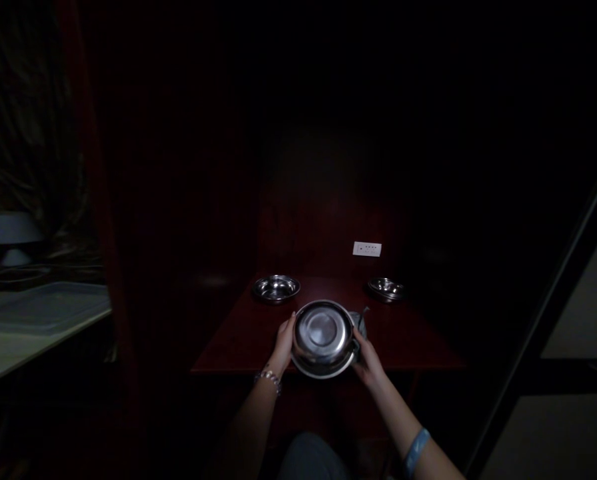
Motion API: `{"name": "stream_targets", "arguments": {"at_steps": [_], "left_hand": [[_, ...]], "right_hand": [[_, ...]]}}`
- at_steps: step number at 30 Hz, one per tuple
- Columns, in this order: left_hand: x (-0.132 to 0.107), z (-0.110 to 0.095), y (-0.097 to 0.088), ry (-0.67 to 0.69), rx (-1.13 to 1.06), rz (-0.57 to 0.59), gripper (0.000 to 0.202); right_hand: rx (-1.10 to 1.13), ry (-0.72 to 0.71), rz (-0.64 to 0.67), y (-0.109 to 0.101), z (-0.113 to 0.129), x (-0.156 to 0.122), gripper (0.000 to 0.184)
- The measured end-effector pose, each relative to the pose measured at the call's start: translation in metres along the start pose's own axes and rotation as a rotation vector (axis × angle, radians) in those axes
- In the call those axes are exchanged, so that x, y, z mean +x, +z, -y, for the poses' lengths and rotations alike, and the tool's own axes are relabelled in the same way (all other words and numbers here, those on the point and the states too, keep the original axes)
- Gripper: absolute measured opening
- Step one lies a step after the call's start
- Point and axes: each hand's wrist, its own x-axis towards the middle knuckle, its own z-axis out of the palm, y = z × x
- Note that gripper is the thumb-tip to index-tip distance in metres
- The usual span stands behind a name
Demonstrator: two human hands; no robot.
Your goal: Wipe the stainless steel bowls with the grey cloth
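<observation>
A round steel bowl [323, 337] is held over the near edge of a dark red table [243, 333], its shiny round face turned toward me. My left hand [283, 343] grips its left rim, fingers curled along the edge. My right hand [367, 357] grips the right rim and seems to press a small greyish cloth [361, 321] against it. A bracelet sits on my left wrist and a blue band on my right forearm.
Two more steel bowls stand at the table's far side, one on the left [276, 288] and one on the right [386, 288]. A white socket plate [367, 249] is on the dark wall behind. A pale counter [33, 313] lies at far left. The room is very dark.
</observation>
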Motion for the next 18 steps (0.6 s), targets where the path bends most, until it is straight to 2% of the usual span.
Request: {"name": "stream_targets", "arguments": {"at_steps": [4, 6, 9, 12, 18], "left_hand": [[-0.001, -0.003, 0.0, 0.013, -0.011, -0.059, 0.054], [0.0, -0.003, 0.0, 0.029, 0.008, -0.093, 0.056], [0.0, -0.002, 0.001, 0.043, 0.062, -0.092, 0.058], [0.001, -0.002, 0.0, 0.044, 0.104, -0.07, 0.058], [0.003, -0.002, -0.001, 0.074, 0.134, -0.048, 0.053]], "right_hand": [[-0.314, -0.369, -0.116, 0.004, -0.005, 0.0, 0.045], [-0.54, -0.544, -0.105, 0.007, -0.004, -0.001, 0.05], [-0.899, -0.751, -0.001, 0.011, -0.002, -0.004, 0.053], [-1.131, -0.811, 0.081, 0.018, -0.005, -0.004, 0.056], [-1.322, -0.889, 0.018, 0.046, -0.005, 0.002, 0.051]]}}
